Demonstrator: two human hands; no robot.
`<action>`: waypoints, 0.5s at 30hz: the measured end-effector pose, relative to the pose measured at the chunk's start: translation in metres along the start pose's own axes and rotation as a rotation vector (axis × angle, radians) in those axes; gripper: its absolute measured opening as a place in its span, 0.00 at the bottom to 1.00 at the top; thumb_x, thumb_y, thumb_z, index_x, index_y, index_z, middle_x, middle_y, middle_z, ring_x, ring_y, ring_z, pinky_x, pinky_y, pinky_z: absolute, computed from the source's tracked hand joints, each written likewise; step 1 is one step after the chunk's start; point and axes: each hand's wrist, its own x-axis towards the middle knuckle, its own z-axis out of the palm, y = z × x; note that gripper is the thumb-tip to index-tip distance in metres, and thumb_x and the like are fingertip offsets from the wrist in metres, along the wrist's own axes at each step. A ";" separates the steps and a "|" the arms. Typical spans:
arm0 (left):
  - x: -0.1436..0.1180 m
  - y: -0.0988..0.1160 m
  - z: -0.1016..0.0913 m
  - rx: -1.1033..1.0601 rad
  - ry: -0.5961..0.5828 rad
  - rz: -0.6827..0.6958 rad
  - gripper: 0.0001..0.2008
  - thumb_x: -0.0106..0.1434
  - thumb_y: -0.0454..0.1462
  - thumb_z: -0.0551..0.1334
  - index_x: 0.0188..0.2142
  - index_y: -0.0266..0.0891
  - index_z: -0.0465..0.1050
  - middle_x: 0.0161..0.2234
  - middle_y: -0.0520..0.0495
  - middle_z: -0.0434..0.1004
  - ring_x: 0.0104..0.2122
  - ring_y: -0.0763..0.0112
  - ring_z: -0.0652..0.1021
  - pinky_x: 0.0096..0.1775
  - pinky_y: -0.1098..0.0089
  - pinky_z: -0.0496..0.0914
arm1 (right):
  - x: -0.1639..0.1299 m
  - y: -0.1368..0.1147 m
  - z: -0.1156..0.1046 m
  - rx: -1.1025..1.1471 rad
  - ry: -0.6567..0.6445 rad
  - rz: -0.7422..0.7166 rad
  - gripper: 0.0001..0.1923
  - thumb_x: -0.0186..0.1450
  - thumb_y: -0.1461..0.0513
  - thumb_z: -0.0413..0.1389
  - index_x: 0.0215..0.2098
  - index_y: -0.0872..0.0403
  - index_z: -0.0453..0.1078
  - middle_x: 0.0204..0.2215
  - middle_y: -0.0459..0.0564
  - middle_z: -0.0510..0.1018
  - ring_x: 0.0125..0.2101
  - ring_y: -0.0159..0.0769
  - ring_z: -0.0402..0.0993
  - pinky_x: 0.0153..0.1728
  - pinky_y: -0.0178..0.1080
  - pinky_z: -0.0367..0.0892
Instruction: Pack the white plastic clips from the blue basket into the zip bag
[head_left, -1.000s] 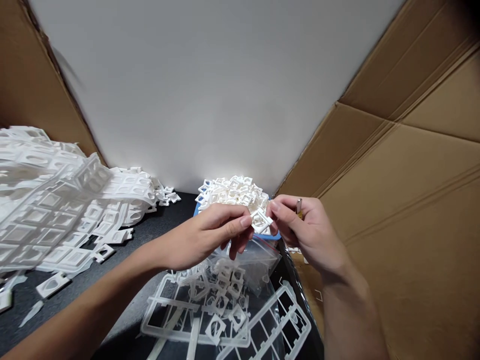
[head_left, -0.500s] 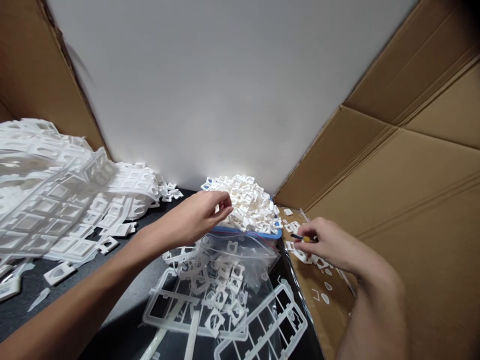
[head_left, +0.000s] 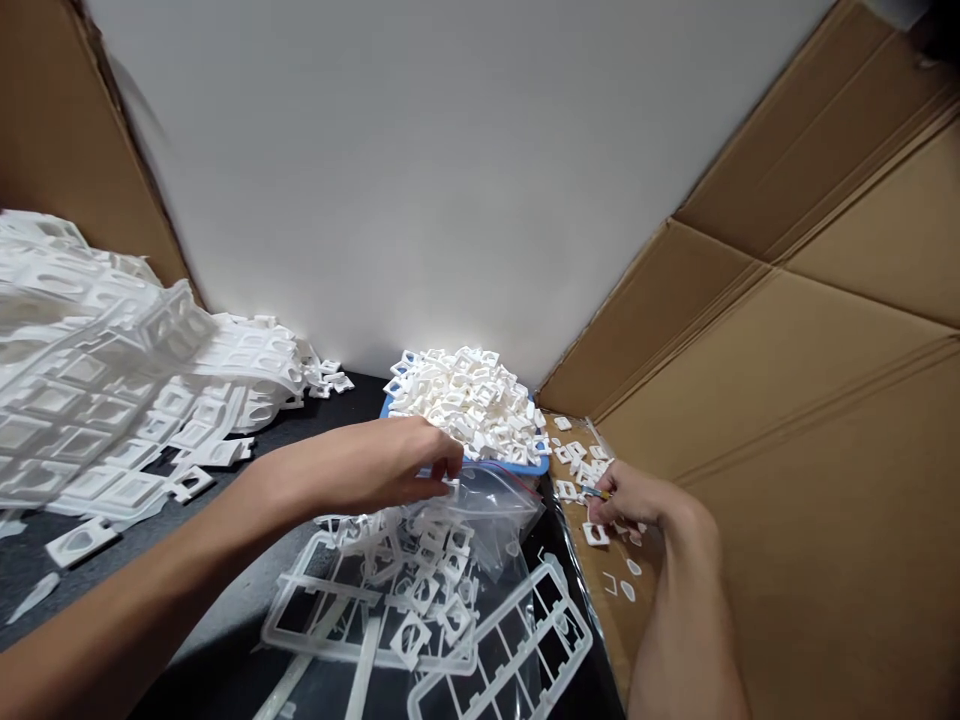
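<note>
Head view: my right hand [head_left: 626, 497] is past the tabletop's right edge, its fingers closed on a thin tool [head_left: 596, 492], with a white frame [head_left: 596, 534] just under the fingertips; I can't tell whether I'm gripping that too. More frames lie around it on the flat cardboard [head_left: 615, 640], and a cardboard wall [head_left: 825, 480] rises close on that side. My left hand [head_left: 431, 462] has its fingers curled in over the top of a clear bag [head_left: 495, 500]; whether it holds anything, I cannot tell. It covers part of the near rim of a blue tray [head_left: 534, 468], heaped with frames at the tabletop's [head_left: 367, 395] far right corner. Plastic grids [head_left: 510, 675] crowd the near edge. White sheets [head_left: 112, 390] are piled along the left, and my left forearm hides some tabletop between.
</note>
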 end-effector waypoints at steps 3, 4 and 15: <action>-0.005 0.005 0.001 0.005 -0.013 0.032 0.07 0.72 0.34 0.65 0.48 0.44 0.80 0.44 0.47 0.84 0.39 0.64 0.81 0.36 0.67 0.66 | 0.002 0.000 -0.003 0.004 -0.047 -0.055 0.14 0.54 0.61 0.70 0.22 0.54 0.70 0.18 0.49 0.78 0.13 0.30 0.65 0.17 0.34 0.58; -0.006 0.008 0.001 0.008 -0.020 0.031 0.07 0.72 0.34 0.65 0.48 0.44 0.80 0.43 0.48 0.84 0.38 0.65 0.81 0.35 0.67 0.66 | 0.003 -0.002 -0.005 0.006 -0.046 -0.087 0.15 0.57 0.59 0.69 0.21 0.54 0.69 0.19 0.50 0.78 0.14 0.30 0.64 0.17 0.34 0.58; -0.004 0.017 -0.001 -0.055 -0.042 0.008 0.14 0.76 0.39 0.60 0.33 0.39 0.76 0.28 0.51 0.77 0.23 0.74 0.69 0.26 0.67 0.57 | 0.011 -0.080 0.018 0.218 0.409 -0.824 0.13 0.67 0.53 0.64 0.45 0.51 0.79 0.33 0.47 0.79 0.34 0.39 0.74 0.38 0.39 0.67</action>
